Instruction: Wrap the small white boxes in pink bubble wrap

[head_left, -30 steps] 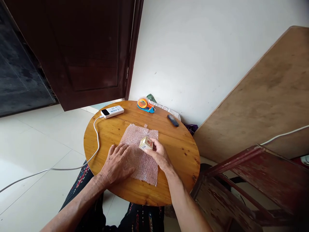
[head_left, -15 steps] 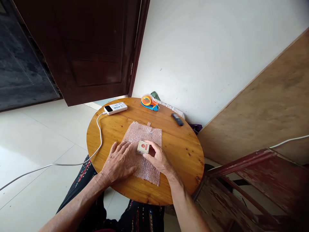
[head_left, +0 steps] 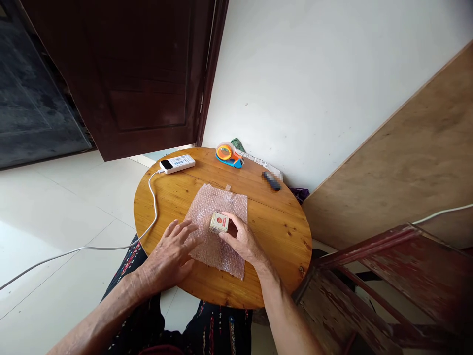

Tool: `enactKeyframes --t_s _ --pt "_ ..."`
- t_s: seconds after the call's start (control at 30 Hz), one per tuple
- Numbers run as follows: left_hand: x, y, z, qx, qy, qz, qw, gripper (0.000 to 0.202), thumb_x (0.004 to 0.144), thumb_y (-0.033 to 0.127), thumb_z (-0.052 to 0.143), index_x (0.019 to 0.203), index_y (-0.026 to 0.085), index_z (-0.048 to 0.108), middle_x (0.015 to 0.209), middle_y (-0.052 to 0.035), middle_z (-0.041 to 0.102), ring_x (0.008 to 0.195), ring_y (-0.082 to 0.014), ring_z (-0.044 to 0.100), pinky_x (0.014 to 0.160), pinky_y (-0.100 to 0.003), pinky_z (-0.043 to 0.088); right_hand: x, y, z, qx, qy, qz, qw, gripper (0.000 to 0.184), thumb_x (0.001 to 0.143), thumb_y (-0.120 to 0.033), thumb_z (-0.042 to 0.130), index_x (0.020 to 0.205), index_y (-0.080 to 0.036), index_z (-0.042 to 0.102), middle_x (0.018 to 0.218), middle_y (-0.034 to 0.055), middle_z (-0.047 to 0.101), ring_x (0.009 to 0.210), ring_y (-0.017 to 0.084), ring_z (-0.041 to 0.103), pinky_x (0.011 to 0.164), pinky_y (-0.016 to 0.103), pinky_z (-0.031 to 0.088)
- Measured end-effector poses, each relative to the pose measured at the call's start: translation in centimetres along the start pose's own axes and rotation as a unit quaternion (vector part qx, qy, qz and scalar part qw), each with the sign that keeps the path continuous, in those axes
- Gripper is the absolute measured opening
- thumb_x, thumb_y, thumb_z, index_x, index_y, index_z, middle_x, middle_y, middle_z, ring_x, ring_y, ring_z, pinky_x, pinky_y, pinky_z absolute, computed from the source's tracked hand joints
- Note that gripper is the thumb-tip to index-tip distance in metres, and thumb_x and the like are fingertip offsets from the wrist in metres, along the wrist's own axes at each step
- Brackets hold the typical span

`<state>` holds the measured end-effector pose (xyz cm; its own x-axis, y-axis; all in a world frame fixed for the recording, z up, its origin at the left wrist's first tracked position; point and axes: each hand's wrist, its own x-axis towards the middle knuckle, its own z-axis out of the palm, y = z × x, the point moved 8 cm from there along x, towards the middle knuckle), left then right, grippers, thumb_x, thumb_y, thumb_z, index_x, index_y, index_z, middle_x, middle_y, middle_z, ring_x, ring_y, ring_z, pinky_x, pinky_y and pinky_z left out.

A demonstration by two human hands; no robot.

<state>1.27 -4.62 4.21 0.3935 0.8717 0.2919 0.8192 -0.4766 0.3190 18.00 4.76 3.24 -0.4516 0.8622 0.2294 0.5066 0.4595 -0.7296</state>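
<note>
A small cream-coloured box [head_left: 219, 223] with a red round mark is over the middle of a sheet of bubble wrap [head_left: 214, 199]. My right hand [head_left: 244, 241] grips the box from its right side, thumb and fingers on opposite edges. My left hand [head_left: 172, 259] is at the left edge of the bubble wrap, fingers apart and holding nothing. Whether its fingertips touch the sheet I cannot tell. The bubble wrap lies flat on the round wooden table [head_left: 277, 231], with a strip of clear tape at its far edge.
An orange and blue tape dispenser [head_left: 229, 155] stands at the table's far side. A white power bank [head_left: 177, 164] with a cable [head_left: 153, 202] lies at the far left. A dark, pixelated object [head_left: 271, 181] is at the far right. A wooden chair [head_left: 369, 276] stands to the right.
My left hand has lifted and drawn back a little to the left, off the bubble wrap. The right hand keeps the box in nearly the same place, tilted slightly differently.
</note>
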Motion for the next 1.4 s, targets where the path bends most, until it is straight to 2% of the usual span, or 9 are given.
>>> enactKeyframes --t_s 0.13,0.3,0.47,0.57,0.7,0.83,1.0,1.13,1.4 --pt "0.6 0.8 0.6 0.019 -0.019 0.039 0.999 0.032 0.075 0.008 0.058 0.101 0.024 0.068 0.138 -0.0076 0.056 0.136 -0.0319 0.043 0.114 -0.060 0.032 -0.1 0.2 0.0 0.000 0.003 0.014 1.000 0.062 0.075 -0.016 0.062 0.136 -0.023 0.051 0.132 0.0102 0.062 0.121 0.027 0.058 0.105 0.045 0.044" --pt "1.7 1.0 0.3 -0.033 0.044 0.062 0.997 0.018 0.079 0.007 0.052 0.079 0.021 0.064 0.121 -0.0061 0.067 0.122 -0.0259 0.056 0.110 -0.052 0.039 -0.2 0.2 0.0 0.032 -0.008 0.024 0.999 0.064 0.075 -0.021 0.063 0.138 -0.019 0.049 0.135 0.0121 0.059 0.125 0.027 0.056 0.109 0.045 0.041" --pt "3.7 0.6 -2.5 -0.114 0.134 -0.007 0.984 0.012 0.082 0.012 0.050 0.079 0.020 0.059 0.097 -0.0060 0.071 0.094 -0.0199 0.066 0.089 -0.038 0.052 -0.4 0.1 -1.9 0.168 -0.024 0.041 0.985 0.054 0.090 -0.054 0.054 0.134 -0.022 0.053 0.136 0.0112 0.059 0.126 0.028 0.055 0.108 0.046 0.043" --pt "5.9 0.2 -3.1 -0.083 0.131 -0.055 0.986 0.010 0.081 0.015 0.053 0.078 0.019 0.061 0.073 -0.0036 0.067 0.076 -0.0201 0.065 0.081 -0.037 0.052 -0.7 -0.7 -3.5 0.167 -0.055 0.039 0.984 0.063 0.088 -0.067 0.052 0.133 -0.023 0.056 0.137 0.0108 0.059 0.129 0.031 0.052 0.109 0.049 0.040" --pt "8.7 -0.7 -2.4 -0.061 0.104 -0.099 0.988 0.009 0.080 0.017 0.056 0.078 0.019 0.065 0.070 -0.0030 0.067 0.071 -0.0203 0.065 0.077 -0.034 0.051 -0.5 -1.6 -4.5 0.059 -0.045 0.051 0.996 0.054 0.077 -0.046 0.074 0.125 -0.024 0.061 0.127 0.0084 0.065 0.120 0.029 0.058 0.103 0.045 0.044" --pt "9.6 -2.3 -1.0 -0.059 0.063 -0.154 0.984 0.011 0.078 0.019 0.055 0.079 0.020 0.066 0.077 -0.0040 0.071 0.077 -0.0225 0.067 0.075 -0.031 0.049 1.0 -1.4 -4.0 0.021 -0.001 0.050 0.999 0.003 0.078 -0.023 0.065 0.079 -0.020 0.066 0.106 0.0062 0.072 0.101 0.023 0.066 0.090 0.036 0.049" --pt "8.7 -3.9 -0.2 -0.151 0.022 -0.193 0.969 0.018 0.080 0.034 0.057 0.087 0.020 0.065 0.081 -0.0034 0.071 0.072 -0.0209 0.064 0.066 -0.029 0.045 2.2 0.1 -3.0 0.074 -0.011 0.063 0.995 0.011 0.078 -0.022 0.063 0.068 -0.020 0.063 0.104 0.0044 0.073 0.098 0.021 0.066 0.083 0.031 0.049" --pt "8.6 -3.9 0.4 -0.200 0.008 -0.192 0.961 0.033 0.075 0.048 0.064 0.091 0.019 0.065 0.081 -0.0028 0.069 0.073 -0.0201 0.062 0.064 -0.028 0.043 2.3 1.1 -2.5 0.091 -0.028 0.086 0.992 0.013 0.079 -0.026 0.064 0.068 -0.020 0.063 0.082 0.0016 0.072 0.080 0.018 0.065 0.070 0.027 0.047" --pt "8.8 -3.2 2.3 -0.273 0.021 -0.206 0.939 0.009 0.074 0.027 0.060 0.070 0.018 0.062 0.072 0.0006 0.066 0.065 -0.0131 0.055 0.060 -0.023 0.039 1.1 0.9 -2.5 0.116 -0.047 0.101 0.987 0.013 0.076 -0.028 0.065 0.068 -0.018 0.062 0.065 -0.0033 0.059 0.062 0.012 0.051 0.061 0.023 0.040"
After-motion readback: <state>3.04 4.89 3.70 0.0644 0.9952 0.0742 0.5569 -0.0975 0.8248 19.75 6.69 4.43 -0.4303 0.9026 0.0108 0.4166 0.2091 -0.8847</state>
